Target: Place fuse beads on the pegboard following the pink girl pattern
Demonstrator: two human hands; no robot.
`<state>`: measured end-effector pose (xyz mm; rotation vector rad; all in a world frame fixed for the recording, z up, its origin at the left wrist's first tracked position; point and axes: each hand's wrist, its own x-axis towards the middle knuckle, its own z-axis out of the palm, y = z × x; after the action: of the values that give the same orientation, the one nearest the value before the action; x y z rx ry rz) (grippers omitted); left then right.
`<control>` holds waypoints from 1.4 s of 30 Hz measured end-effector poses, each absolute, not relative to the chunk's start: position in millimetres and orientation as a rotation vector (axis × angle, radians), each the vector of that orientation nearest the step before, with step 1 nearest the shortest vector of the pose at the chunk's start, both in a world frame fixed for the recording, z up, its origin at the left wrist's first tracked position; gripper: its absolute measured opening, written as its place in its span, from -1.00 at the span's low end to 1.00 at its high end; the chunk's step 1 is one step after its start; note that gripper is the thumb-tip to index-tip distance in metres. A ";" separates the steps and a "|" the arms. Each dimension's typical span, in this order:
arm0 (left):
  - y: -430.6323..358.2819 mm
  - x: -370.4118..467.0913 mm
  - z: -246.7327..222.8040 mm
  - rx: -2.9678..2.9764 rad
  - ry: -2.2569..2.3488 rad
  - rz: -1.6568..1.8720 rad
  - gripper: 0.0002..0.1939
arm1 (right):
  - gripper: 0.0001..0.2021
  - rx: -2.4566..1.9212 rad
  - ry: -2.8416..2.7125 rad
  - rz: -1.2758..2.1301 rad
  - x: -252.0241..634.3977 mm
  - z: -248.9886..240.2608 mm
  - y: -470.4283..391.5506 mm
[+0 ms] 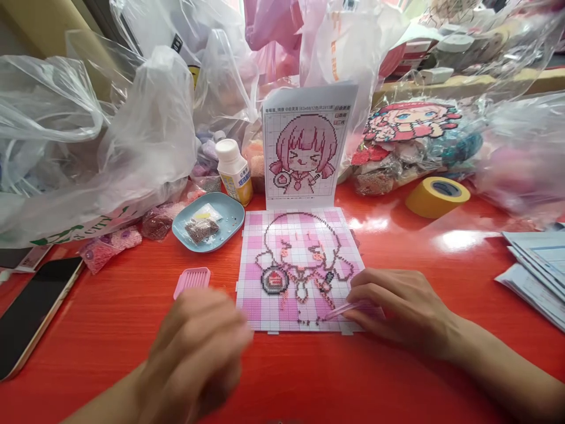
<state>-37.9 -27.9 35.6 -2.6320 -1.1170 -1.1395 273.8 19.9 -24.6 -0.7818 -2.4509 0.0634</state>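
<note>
A pink-and-white checkered pegboard (pixel 260 306) carries a partly beaded outline of a girl's figure. My right hand (pixel 388 300) rests at its lower right, closed around pink translucent tweezers (pixel 342 309) whose tips touch the board near its bottom row of dark beads. My left hand (pixel 198 353), blurred by motion, is raised left of the board with its fingers curled; whether it holds anything is hidden. Just beyond it lies a small ridged pink tray (pixel 193 282). Behind the board stands a printed pattern sheet (pixel 302 147) showing a pink-haired character.
A blue plate (pixel 229 215) with bead packets and a white-capped bottle (pixel 233 171) stand back left. A phone (pixel 37 312) lies far left. Yellow tape (pixel 436 196) and papers (pixel 536 271) are at right. Plastic bags (pixel 150 118) fill the back of the red table (pixel 300 383).
</note>
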 end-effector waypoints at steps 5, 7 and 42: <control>9.9 -6.8 25.9 -2.631 -1.030 -1.377 -0.80 | -0.92 -0.805 -2.412 0.080 273.2 -19.8 19.9; 8.6 -6.9 17.5 -2.673 -0.849 -1.311 -0.86 | -0.91 -0.812 -2.409 0.045 270.7 -15.4 19.8; 9.4 -23.4 1.4 -2.861 -0.729 -1.076 -0.70 | -0.89 -1.022 -2.196 -0.008 219.8 -10.1 30.0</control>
<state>-23.4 9.4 1.4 -2.8610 -0.7287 -1.0764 219.8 30.0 -10.1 -1.0223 -2.1963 -0.0084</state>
